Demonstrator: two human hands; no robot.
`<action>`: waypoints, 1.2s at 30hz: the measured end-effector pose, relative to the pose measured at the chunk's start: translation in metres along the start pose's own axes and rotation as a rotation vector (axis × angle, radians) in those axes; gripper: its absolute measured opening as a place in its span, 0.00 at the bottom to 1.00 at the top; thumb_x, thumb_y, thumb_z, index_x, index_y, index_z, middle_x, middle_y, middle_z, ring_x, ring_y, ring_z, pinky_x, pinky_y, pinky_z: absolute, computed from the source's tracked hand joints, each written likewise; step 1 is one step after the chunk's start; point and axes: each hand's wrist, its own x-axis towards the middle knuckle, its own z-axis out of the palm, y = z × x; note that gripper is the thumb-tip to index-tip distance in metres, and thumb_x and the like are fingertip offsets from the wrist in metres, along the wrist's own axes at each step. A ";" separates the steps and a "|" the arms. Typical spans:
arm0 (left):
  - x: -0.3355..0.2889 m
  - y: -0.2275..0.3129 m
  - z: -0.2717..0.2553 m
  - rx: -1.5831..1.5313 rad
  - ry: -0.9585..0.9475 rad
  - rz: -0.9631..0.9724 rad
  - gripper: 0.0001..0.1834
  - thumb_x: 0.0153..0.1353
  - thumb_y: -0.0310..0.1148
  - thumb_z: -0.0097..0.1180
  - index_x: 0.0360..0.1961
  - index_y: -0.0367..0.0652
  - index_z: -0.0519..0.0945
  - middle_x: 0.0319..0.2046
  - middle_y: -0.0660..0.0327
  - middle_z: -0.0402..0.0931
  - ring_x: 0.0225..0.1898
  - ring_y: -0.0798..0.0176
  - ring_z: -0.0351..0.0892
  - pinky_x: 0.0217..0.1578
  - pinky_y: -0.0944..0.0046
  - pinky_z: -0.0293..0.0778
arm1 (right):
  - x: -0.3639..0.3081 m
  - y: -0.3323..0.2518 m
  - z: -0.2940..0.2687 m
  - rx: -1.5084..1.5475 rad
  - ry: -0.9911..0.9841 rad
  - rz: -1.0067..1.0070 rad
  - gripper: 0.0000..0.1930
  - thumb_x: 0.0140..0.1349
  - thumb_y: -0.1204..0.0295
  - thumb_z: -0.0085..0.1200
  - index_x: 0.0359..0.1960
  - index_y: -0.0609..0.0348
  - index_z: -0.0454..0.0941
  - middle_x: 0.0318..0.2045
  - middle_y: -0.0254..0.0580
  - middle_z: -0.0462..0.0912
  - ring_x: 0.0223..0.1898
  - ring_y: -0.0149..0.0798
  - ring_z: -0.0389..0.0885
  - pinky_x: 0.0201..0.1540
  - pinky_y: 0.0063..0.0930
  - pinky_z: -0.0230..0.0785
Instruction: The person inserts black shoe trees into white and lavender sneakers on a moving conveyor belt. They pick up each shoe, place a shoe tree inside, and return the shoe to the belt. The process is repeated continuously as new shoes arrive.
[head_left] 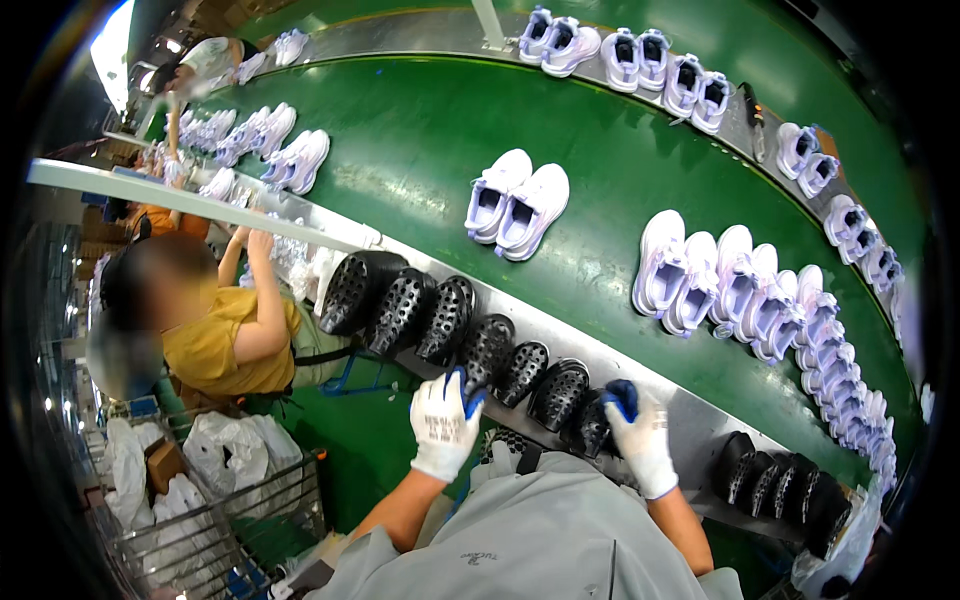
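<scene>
With our white-gloved left hand (443, 424) curled over one black perforated moulded shoe form (487, 350) and our right hand (640, 440) gripping another (592, 422) in the row on the grey metal ledge (690, 420), we risk toppling its leaning neighbours.

White shoe pairs (517, 207) ride the green conveyor belt (420, 130) beside a yellow-shirted co-worker (225, 340)

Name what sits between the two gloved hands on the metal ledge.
In the head view, two perforated black shoe inserts lie between left hand and right hand.
</scene>
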 end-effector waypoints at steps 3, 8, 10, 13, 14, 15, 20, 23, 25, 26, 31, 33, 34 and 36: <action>0.017 0.025 -0.017 -0.224 0.053 0.227 0.31 0.47 0.36 0.73 0.52 0.35 0.78 0.45 0.49 0.79 0.45 0.45 0.76 0.48 0.48 0.73 | 0.002 -0.023 0.045 0.428 -0.072 0.035 0.24 0.63 0.72 0.59 0.60 0.66 0.72 0.49 0.49 0.83 0.53 0.43 0.80 0.58 0.34 0.71; 0.071 0.059 -0.007 -0.900 -0.263 0.187 0.35 0.53 0.35 0.66 0.62 0.33 0.73 0.53 0.48 0.76 0.55 0.47 0.76 0.55 0.54 0.73 | 0.006 -0.053 0.035 0.858 -0.009 0.336 0.12 0.66 0.73 0.57 0.48 0.64 0.80 0.37 0.39 0.85 0.37 0.31 0.82 0.44 0.28 0.75; 0.093 0.076 0.026 -1.484 -0.379 0.080 0.39 0.67 0.44 0.55 0.72 0.33 0.59 0.66 0.48 0.66 0.62 0.55 0.72 0.61 0.58 0.70 | 0.002 -0.070 0.014 0.195 0.086 0.021 0.15 0.62 0.72 0.61 0.48 0.65 0.78 0.32 0.42 0.86 0.33 0.39 0.85 0.39 0.35 0.77; 0.103 0.112 0.062 -2.011 -0.902 0.016 0.35 0.73 0.51 0.49 0.70 0.35 0.62 0.61 0.47 0.72 0.59 0.49 0.75 0.60 0.50 0.72 | -0.001 -0.082 0.013 -0.375 0.048 0.004 0.18 0.56 0.64 0.64 0.43 0.62 0.78 0.32 0.54 0.85 0.34 0.57 0.84 0.39 0.45 0.76; 0.103 0.119 0.066 -2.117 -1.103 -0.088 0.35 0.73 0.53 0.47 0.68 0.36 0.64 0.58 0.47 0.73 0.58 0.47 0.76 0.59 0.47 0.73 | -0.004 -0.084 0.014 -0.466 0.027 0.036 0.18 0.56 0.62 0.65 0.43 0.61 0.78 0.31 0.53 0.84 0.34 0.56 0.84 0.39 0.46 0.76; 0.101 0.121 0.089 -2.223 -1.124 -0.103 0.33 0.74 0.55 0.44 0.66 0.36 0.67 0.55 0.44 0.75 0.55 0.42 0.77 0.57 0.42 0.75 | -0.004 -0.085 0.010 -0.473 0.042 0.029 0.18 0.56 0.63 0.64 0.44 0.59 0.78 0.33 0.51 0.84 0.35 0.54 0.84 0.40 0.45 0.76; 0.097 0.134 0.097 -2.520 -1.226 -0.506 0.35 0.73 0.57 0.43 0.65 0.37 0.67 0.56 0.42 0.75 0.56 0.40 0.77 0.61 0.39 0.72 | -0.016 -0.073 0.003 -0.460 0.068 -0.135 0.17 0.53 0.66 0.66 0.42 0.59 0.79 0.36 0.46 0.82 0.40 0.48 0.83 0.41 0.41 0.76; 0.096 0.138 0.100 -2.540 -1.179 -0.484 0.36 0.72 0.57 0.44 0.67 0.36 0.66 0.58 0.41 0.74 0.58 0.41 0.76 0.63 0.38 0.69 | -0.013 -0.064 0.002 -0.468 0.124 -0.190 0.15 0.53 0.66 0.65 0.40 0.57 0.79 0.33 0.43 0.81 0.37 0.46 0.82 0.38 0.40 0.76; 0.097 0.140 0.099 -2.537 -1.177 -0.490 0.36 0.72 0.57 0.44 0.67 0.36 0.65 0.58 0.41 0.74 0.59 0.41 0.75 0.63 0.38 0.69 | -0.011 -0.054 0.001 -0.482 0.162 -0.254 0.12 0.54 0.64 0.63 0.37 0.53 0.77 0.31 0.40 0.79 0.35 0.44 0.82 0.35 0.39 0.76; 0.098 0.141 0.099 -2.535 -1.176 -0.489 0.37 0.72 0.57 0.44 0.67 0.36 0.65 0.59 0.41 0.73 0.60 0.41 0.75 0.64 0.38 0.69 | -0.010 -0.053 0.001 -0.481 0.161 -0.250 0.13 0.54 0.64 0.63 0.38 0.53 0.78 0.31 0.40 0.79 0.35 0.44 0.82 0.35 0.39 0.76; 0.105 0.143 0.101 -2.529 -1.198 -0.475 0.36 0.72 0.57 0.44 0.67 0.36 0.66 0.59 0.41 0.73 0.60 0.41 0.75 0.64 0.39 0.69 | -0.004 -0.050 0.003 -0.464 0.169 -0.235 0.13 0.54 0.64 0.64 0.39 0.53 0.79 0.31 0.39 0.79 0.35 0.44 0.82 0.35 0.39 0.76; 0.107 0.141 0.103 -2.519 -1.217 -0.462 0.36 0.72 0.57 0.44 0.67 0.36 0.66 0.59 0.41 0.73 0.60 0.41 0.75 0.64 0.39 0.69 | -0.004 -0.050 0.004 -0.447 0.176 -0.231 0.14 0.54 0.64 0.64 0.40 0.54 0.79 0.31 0.40 0.79 0.35 0.44 0.82 0.35 0.39 0.76; 0.108 0.141 0.103 -2.511 -1.222 -0.452 0.36 0.72 0.57 0.44 0.67 0.36 0.66 0.59 0.41 0.74 0.60 0.40 0.75 0.64 0.39 0.69 | -0.003 -0.050 0.003 -0.439 0.180 -0.232 0.14 0.54 0.64 0.64 0.40 0.54 0.79 0.31 0.40 0.79 0.35 0.44 0.82 0.35 0.39 0.76; 0.108 0.141 0.105 -2.502 -1.235 -0.447 0.36 0.72 0.57 0.44 0.67 0.36 0.66 0.59 0.41 0.74 0.60 0.40 0.75 0.63 0.39 0.69 | -0.003 -0.049 0.004 -0.432 0.191 -0.233 0.14 0.53 0.65 0.64 0.40 0.54 0.79 0.31 0.40 0.79 0.35 0.44 0.81 0.35 0.40 0.76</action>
